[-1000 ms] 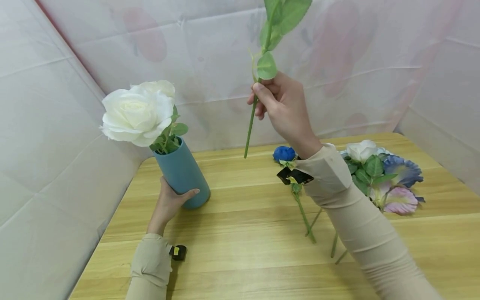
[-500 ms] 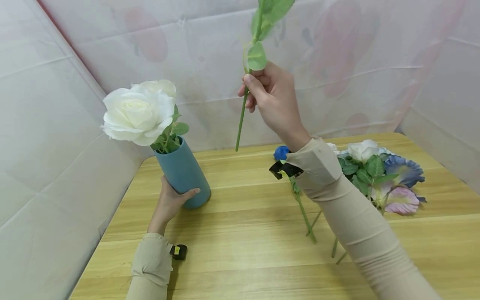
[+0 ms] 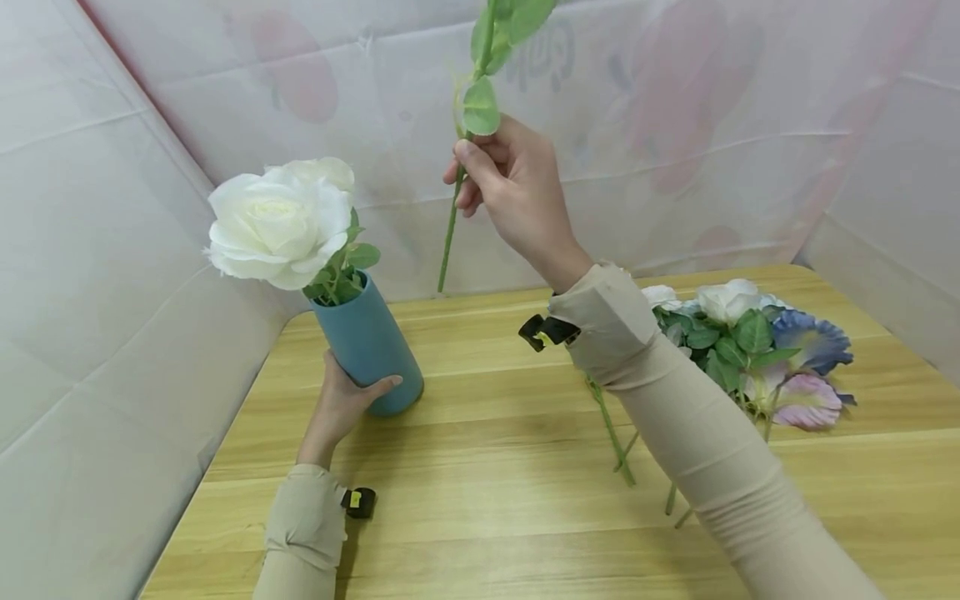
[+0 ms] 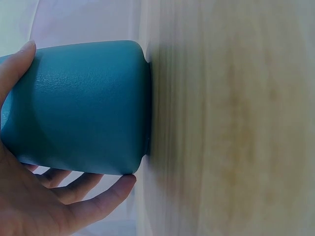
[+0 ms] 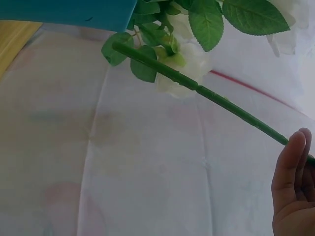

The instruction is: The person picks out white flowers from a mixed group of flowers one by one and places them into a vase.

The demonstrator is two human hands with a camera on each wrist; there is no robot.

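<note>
Pinching a leafy green stem [image 3: 452, 225], the right hand [image 3: 521, 187] hovers above the yellowish wood-grain desk [image 3: 480, 475], where the left hand [image 3: 340, 410] curls round a blue cylindrical vase [image 3: 369, 346] (white roses [image 3: 276, 227] above its rim).

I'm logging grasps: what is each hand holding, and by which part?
The right hand pinches a green stem just below its lowest leaf; the left hand grips the blue vase around its lower half.

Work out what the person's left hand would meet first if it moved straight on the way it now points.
The blue vase: the left hand is gripping it. Beyond that, the next thing looks like the pale cloth backdrop, though depth is hard to judge.
</note>
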